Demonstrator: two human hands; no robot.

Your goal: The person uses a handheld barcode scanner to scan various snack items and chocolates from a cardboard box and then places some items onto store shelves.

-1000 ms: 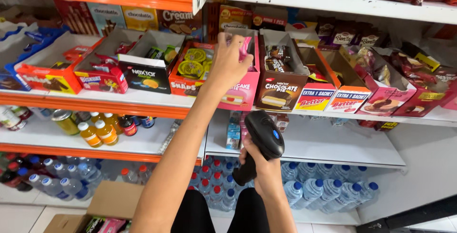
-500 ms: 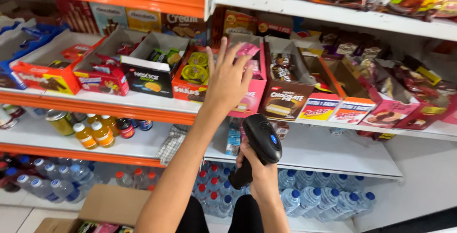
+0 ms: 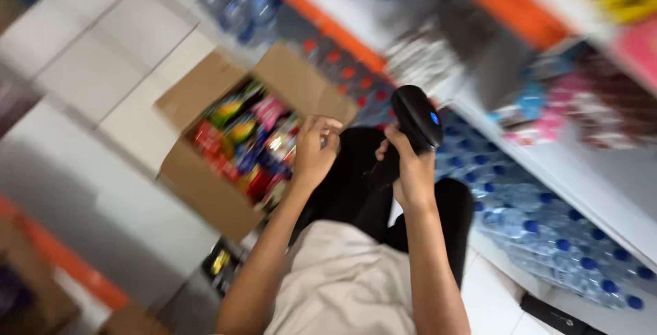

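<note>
My right hand (image 3: 410, 164) grips a black handheld scanner (image 3: 416, 117) with a small blue light, held upright in front of me. My left hand (image 3: 313, 150) hangs just left of it, fingers curled, over the near edge of an open cardboard box (image 3: 198, 177) full of colourful snack packets; the blur hides whether it holds anything. Both forearms reach up from the bottom of the view. The whole picture is tilted and smeared by motion.
White floor tiles (image 3: 89, 75) lie left of the box. Shelves with an orange edge (image 3: 328, 23) run diagonally across the top, and several water bottles with blue caps (image 3: 547, 239) lie under the lowest shelf at right. My dark-trousered legs (image 3: 356, 184) are below the hands.
My view has swung from the snack shelves down to the floor and the box. My left hand has left the pink display box on the shelf and come down beside the scanner.
</note>
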